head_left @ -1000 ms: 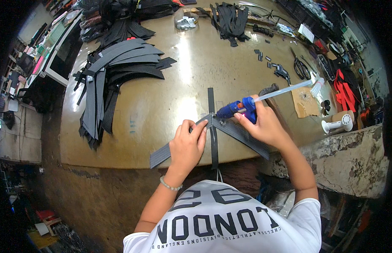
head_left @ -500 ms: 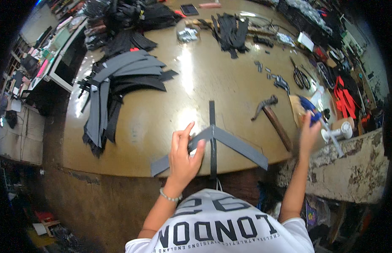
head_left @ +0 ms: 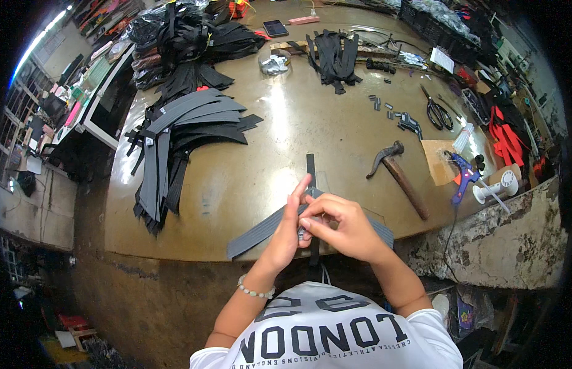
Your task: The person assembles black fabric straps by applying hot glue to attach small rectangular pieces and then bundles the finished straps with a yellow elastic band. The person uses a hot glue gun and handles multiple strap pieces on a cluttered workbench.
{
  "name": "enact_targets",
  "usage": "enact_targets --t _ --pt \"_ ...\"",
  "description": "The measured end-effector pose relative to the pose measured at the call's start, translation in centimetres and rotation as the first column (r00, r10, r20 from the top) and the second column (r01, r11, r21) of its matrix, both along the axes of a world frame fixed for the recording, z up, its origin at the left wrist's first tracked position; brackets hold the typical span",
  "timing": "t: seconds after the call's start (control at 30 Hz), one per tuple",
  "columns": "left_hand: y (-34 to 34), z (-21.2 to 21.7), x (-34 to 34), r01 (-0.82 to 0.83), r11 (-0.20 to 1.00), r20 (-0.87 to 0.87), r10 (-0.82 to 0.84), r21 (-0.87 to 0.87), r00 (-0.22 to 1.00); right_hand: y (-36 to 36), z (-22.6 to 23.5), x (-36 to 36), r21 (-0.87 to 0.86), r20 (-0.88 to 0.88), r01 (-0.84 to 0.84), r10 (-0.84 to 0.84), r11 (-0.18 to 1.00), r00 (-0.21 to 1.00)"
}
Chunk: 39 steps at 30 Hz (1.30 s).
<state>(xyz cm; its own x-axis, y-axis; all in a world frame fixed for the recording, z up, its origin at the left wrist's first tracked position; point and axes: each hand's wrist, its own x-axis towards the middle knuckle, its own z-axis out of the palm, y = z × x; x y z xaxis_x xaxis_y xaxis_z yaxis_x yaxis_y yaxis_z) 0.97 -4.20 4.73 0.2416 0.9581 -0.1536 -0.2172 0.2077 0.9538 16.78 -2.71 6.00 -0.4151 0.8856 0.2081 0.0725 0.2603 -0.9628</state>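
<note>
Left hand: the left hand point(head_left: 290, 227) stands edge-up at lower centre of the frame, its fingers point(head_left: 303, 187) straight and close together, pressed against the grey strip piece.
Right hand: the right hand point(head_left: 341, 229) sits just right of the left one, touching it, its fingers curled in and pinched on the middle of the grey strip piece where the parts meet.
Grey strip piece: the grey strip piece point(head_left: 261, 230) lies near the front edge of the bench, lower centre; one arm slants down to the left, another shows to the right past the right hand, and a narrow black strap point(head_left: 310, 166) runs straight up from under the hands.
Bench: the bench point(head_left: 298, 132) is a worn brownish top filling the middle of the frame.
Hammer: a hammer point(head_left: 399, 175) lies to the right of the hands, apart from them, head toward the upper left.
Glue gun: a blue glue gun point(head_left: 461, 175) rests at the right edge of the bench, on a piece of brown card, next to a white spool point(head_left: 498, 186).
Scissors: black scissors point(head_left: 438, 114) lie in the upper right.
Strip stack: a fanned stack of grey and black strips point(head_left: 175, 135) sits at the left.
Straps: a bundle of black straps point(head_left: 335, 55) lies at the top centre, with a phone point(head_left: 275, 27) to its left.
</note>
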Motion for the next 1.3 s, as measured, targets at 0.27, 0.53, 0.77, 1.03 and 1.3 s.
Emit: enact_targets --t 0.27,0.53,0.77,1.03,1.3 --pt "-0.8 -0.9 -1.9 -0.2 0.98 -0.004 0.2 0.005 0.98 1.0 -1.0 0.3 -0.449 -0.435 0.068 -0.285 0.891 0.854" --pt "0.1 -0.8 -1.8 -0.08 0.99 0.044 0.076 0.112 0.996 0.9 -4.1 0.8 -0.561 -0.772 -0.527 -0.175 0.638 0.611" --pt "1.0 -1.1 -2.5 0.053 0.99 0.02 -0.056 0.132 0.998 1.0 -4.1 1.6 -0.509 -0.824 -0.605 -0.143 0.612 0.548" --pt "1.6 -0.6 -1.5 0.007 0.975 -0.148 0.027 0.222 0.989 0.9 -3.2 0.5 -0.606 -0.724 -0.458 -0.213 0.651 0.656" --pt "2.2 1.0 -2.5 0.111 0.84 -0.394 0.13 0.532 0.91 1.3 -2.6 1.9 -0.679 -0.644 -0.527 -0.07 0.51 0.762"
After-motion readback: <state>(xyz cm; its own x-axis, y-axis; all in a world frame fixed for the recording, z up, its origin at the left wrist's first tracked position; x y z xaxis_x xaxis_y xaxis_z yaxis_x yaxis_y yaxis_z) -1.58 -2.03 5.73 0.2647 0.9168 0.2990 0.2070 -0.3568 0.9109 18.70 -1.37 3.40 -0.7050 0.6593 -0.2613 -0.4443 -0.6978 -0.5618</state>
